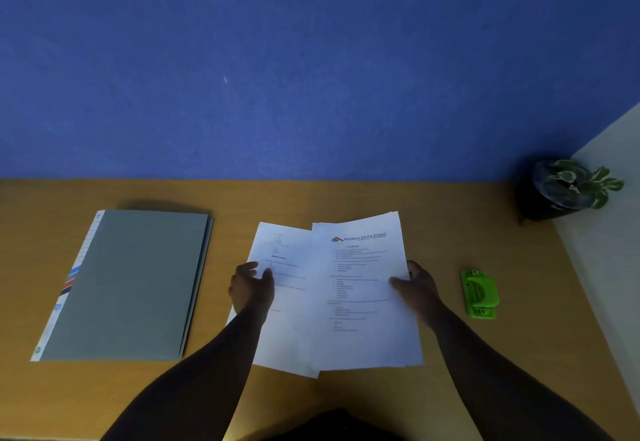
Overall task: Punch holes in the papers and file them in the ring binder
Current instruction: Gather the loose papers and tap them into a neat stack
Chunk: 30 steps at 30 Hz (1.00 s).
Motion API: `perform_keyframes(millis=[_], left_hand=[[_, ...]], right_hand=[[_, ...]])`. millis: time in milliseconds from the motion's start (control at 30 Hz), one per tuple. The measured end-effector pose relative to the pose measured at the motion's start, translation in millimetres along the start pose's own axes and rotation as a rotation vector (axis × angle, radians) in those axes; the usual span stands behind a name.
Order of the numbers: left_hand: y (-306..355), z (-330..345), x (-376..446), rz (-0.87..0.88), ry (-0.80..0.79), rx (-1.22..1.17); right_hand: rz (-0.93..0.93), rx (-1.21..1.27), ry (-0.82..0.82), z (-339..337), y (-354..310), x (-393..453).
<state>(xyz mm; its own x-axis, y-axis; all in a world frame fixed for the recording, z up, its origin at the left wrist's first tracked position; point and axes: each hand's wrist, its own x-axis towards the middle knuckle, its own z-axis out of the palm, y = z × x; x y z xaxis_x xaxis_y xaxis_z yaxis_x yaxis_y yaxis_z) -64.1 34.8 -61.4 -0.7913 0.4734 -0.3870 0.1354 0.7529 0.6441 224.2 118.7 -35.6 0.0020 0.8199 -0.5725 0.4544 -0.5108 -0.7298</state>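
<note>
Two neighbours beside papers [346,295]: binder [128,285], green punch [479,293]

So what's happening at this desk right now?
A person is sorting printed papers on a wooden desk. The right hand grips the top sheets by their edge, and the left hand rests on the sheet beneath. A closed grey ring binder lies to the left, a green hole punch to the right, both untouched.
</note>
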Motion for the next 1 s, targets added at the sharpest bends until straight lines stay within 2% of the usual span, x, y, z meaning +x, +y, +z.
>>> perform_keyframes(millis=[100, 267, 567, 767, 1000], left_hand=[[-6.9, -3.4, 1.0, 0.007, 0.033, 0.26], [-10.1, -0.4, -2.1, -0.006, 0.024, 0.472], [-11.4, -1.8, 4.3, -0.036, 0.001, 0.516], [-10.3, -1.9, 5.0, -0.092, -0.033, 0.424], [-9.4, -5.8, 7.9, -0.206, -0.082, 0.539]], right_hand=[[-0.001, -0.02, 0.001, 1.7, 1.4, 2.7], [0.002, -0.03, -0.009, 2.1, 2.3, 6.2], [0.001, -0.032, -0.019, 1.9, 4.9, 8.7], [-0.002, -0.013, -0.032, 3.0, 6.5, 6.9], [-0.004, -0.013, -0.034, 1.6, 4.8, 4.3]])
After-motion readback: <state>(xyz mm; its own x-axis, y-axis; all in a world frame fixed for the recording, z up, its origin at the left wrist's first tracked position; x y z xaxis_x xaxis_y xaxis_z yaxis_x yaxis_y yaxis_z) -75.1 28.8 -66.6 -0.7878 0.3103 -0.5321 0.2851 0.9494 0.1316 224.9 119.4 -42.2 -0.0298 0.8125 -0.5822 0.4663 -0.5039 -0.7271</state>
